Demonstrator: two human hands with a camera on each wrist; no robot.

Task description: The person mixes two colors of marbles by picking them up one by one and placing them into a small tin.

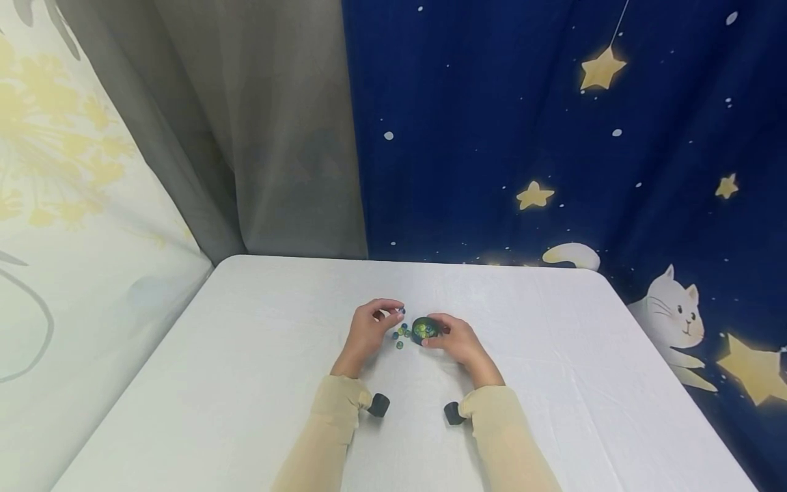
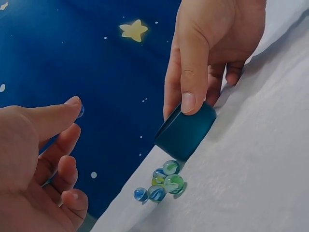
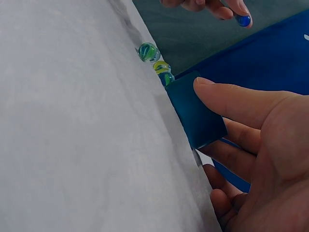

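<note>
Between thumb and finger, my left hand pinches a blue marble, held up off the table. My right hand grips a small dark teal cup by its sides, thumb on one side and fingers on the other. In the head view the cup shows several green and yellow marbles inside. Several loose glass marbles, blue, green and yellow, lie in a cluster on the table beside the cup's rim, between the two hands. The far side of the cup is hidden by my fingers.
A white cloth covers the table. Beyond its back edge hang a grey curtain and a dark blue curtain with stars and a cat. Black wrist cameras are worn at both cuffs.
</note>
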